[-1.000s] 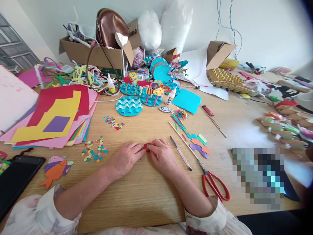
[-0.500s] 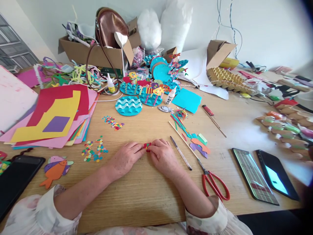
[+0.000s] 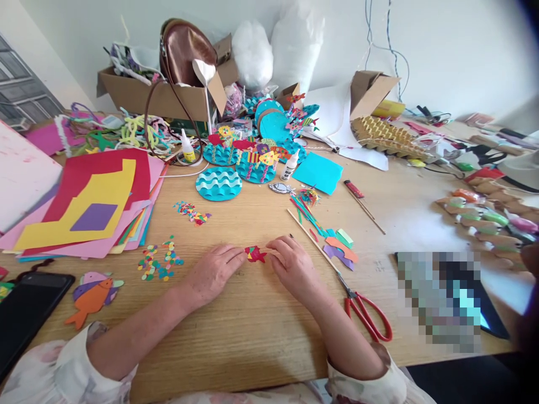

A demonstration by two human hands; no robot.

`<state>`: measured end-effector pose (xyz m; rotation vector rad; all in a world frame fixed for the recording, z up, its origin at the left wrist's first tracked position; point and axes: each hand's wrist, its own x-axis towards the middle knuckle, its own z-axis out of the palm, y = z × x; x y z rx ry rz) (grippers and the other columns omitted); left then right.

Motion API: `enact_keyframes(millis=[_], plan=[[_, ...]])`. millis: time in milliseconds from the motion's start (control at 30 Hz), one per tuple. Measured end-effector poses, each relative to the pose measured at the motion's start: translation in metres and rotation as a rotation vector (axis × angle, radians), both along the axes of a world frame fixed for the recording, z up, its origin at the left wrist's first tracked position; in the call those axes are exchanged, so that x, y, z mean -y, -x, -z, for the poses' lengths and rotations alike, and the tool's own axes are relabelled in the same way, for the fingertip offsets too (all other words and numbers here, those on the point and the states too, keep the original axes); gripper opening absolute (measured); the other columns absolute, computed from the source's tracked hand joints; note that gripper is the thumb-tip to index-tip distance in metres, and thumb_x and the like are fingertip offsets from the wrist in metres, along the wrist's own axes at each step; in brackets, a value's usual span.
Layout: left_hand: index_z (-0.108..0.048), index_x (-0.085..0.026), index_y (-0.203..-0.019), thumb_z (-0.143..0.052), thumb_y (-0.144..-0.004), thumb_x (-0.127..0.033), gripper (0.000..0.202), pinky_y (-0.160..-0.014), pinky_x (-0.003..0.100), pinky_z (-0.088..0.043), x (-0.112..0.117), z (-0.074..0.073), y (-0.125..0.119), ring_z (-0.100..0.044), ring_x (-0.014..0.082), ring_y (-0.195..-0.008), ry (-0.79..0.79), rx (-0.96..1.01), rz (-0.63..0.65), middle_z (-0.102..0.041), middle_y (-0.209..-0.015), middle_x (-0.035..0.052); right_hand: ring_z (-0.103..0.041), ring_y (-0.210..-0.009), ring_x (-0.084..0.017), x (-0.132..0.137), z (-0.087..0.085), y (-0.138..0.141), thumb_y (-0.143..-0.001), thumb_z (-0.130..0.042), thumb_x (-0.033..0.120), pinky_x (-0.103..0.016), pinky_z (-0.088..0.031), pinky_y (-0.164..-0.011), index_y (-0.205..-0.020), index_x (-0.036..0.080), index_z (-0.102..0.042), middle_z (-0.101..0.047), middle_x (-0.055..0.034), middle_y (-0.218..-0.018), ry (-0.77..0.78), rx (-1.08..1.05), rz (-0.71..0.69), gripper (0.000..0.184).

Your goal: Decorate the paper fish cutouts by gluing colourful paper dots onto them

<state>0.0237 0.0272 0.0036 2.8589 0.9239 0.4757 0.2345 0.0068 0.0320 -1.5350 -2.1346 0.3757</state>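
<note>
A small red paper fish point(image 3: 255, 254) with coloured scales lies on the wooden table point(image 3: 261, 331) between my hands. My left hand point(image 3: 214, 270) rests on the table, its fingers together and its fingertips pinching the fish's left edge. My right hand point(image 3: 295, 265) lies a little to the right of the fish, apart from it, with its fingers loosely spread on the table and nothing visible in them. A thin wooden stick point(image 3: 309, 237) runs past its far side.
Red-handled scissors point(image 3: 365, 314) lie right of my right arm, with paper scraps point(image 3: 340, 247) beyond them. Loose confetti scales point(image 3: 160, 261), an orange paper fish point(image 3: 90, 293), stacked coloured sheets point(image 3: 88, 205), teal wave discs point(image 3: 219, 183), glue bottles and cardboard boxes fill the far side. A dark phone point(image 3: 29, 308) lies at left.
My right hand has let go of the red fish and slid right, covering the spot where a grey brush lay. The fish now lies exposed. The view shifted slightly.
</note>
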Motion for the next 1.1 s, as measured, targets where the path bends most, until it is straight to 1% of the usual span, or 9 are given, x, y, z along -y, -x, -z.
enact_keyframes(millis=[167,367,500,633,733,833,900,1000,1100], plan=[[-0.050,-0.012,-0.117,-0.032,-0.085,-0.004,0.037,-0.092,0.036,-0.044,0.000,-0.004,0.003,-0.050,0.0182,-0.105,0.036,0.007,-0.042,-0.057,-0.113,0.0091,-0.056,-0.079,-0.015,0.002,0.003,-0.007,-0.081,-0.045,0.013,-0.025,-0.041,-0.069,-0.090,0.018,-0.058,-0.061,-0.0046,-0.089,0.171,0.007,0.009,0.017],[-0.053,-0.012,-0.114,-0.032,-0.084,-0.004,0.037,-0.092,0.036,-0.044,-0.002,-0.007,0.003,-0.049,0.0191,-0.104,0.027,-0.032,-0.026,-0.057,-0.113,0.0089,-0.058,-0.070,-0.014,-0.007,0.002,0.002,-0.082,-0.044,0.019,-0.024,-0.037,-0.061,-0.083,0.018,-0.060,-0.066,-0.0034,-0.078,0.232,0.040,0.105,0.016],[-0.053,-0.011,-0.112,-0.036,-0.084,-0.005,0.033,-0.091,0.034,-0.044,0.006,-0.015,0.000,-0.050,0.0185,-0.102,0.057,-0.044,0.000,-0.058,-0.108,0.0087,-0.058,-0.066,-0.014,-0.014,0.001,0.010,-0.081,-0.046,0.019,-0.023,-0.034,-0.058,-0.074,0.020,-0.061,-0.067,-0.0030,-0.073,0.278,0.086,0.113,0.016],[-0.056,-0.014,-0.101,-0.040,-0.083,-0.005,0.026,-0.087,0.030,-0.045,0.012,-0.023,0.005,-0.052,0.0169,-0.096,0.115,-0.057,-0.003,-0.060,-0.099,0.0061,-0.058,-0.066,-0.014,-0.019,0.000,0.011,-0.079,-0.047,0.016,-0.023,-0.034,-0.056,-0.075,0.020,-0.060,-0.066,-0.0030,-0.074,0.275,0.088,0.091,0.014],[-0.057,-0.016,-0.095,-0.040,-0.083,-0.004,0.024,-0.082,0.030,-0.046,-0.002,-0.028,0.022,-0.055,0.0168,-0.090,0.096,-0.026,-0.130,-0.061,-0.093,0.0054,-0.058,-0.069,-0.015,-0.019,0.000,0.006,-0.078,-0.045,0.015,-0.024,-0.037,-0.059,-0.081,0.018,-0.059,-0.065,-0.0041,-0.076,0.208,0.075,0.118,0.014],[-0.058,-0.015,-0.091,-0.044,-0.081,-0.006,0.020,-0.079,0.030,-0.046,-0.031,-0.034,0.045,-0.057,0.0169,-0.087,0.105,0.028,-0.353,-0.062,-0.092,0.0061,-0.057,-0.070,-0.016,-0.016,0.002,0.001,-0.079,-0.043,0.017,-0.025,-0.039,-0.060,-0.083,0.017,-0.057,-0.063,-0.0045,-0.078,0.148,0.001,0.127,0.015],[-0.058,-0.015,-0.091,-0.046,-0.078,-0.005,0.020,-0.073,0.027,-0.046,-0.051,-0.039,0.057,-0.058,0.0157,-0.082,0.177,0.010,-0.471,-0.062,-0.092,0.0054,-0.057,-0.071,-0.016,-0.013,0.005,0.000,-0.080,-0.042,0.018,-0.026,-0.041,-0.062,-0.084,0.018,-0.057,-0.063,-0.0044,-0.079,0.101,-0.065,0.120,0.015],[-0.059,-0.014,-0.089,-0.049,-0.078,-0.010,0.015,-0.065,0.024,-0.044,-0.073,-0.047,0.067,-0.058,0.0153,-0.075,0.277,-0.101,-0.540,-0.062,-0.084,0.0047,-0.057,-0.074,-0.016,-0.010,0.012,0.001,-0.081,-0.041,0.018,-0.026,-0.042,-0.065,-0.086,0.018,-0.056,-0.063,-0.0051,-0.081,0.019,-0.137,0.116,0.016],[-0.061,-0.015,-0.087,-0.051,-0.076,-0.012,0.014,-0.063,0.024,-0.042,-0.084,-0.050,0.068,-0.058,0.0167,-0.075,0.298,-0.157,-0.520,-0.063,-0.082,0.0045,-0.057,-0.075,-0.016,-0.009,0.016,0.002,-0.081,-0.040,0.018,-0.027,-0.044,-0.066,-0.087,0.019,-0.056,-0.062,-0.0057,-0.082,-0.029,-0.173,0.114,0.017]])
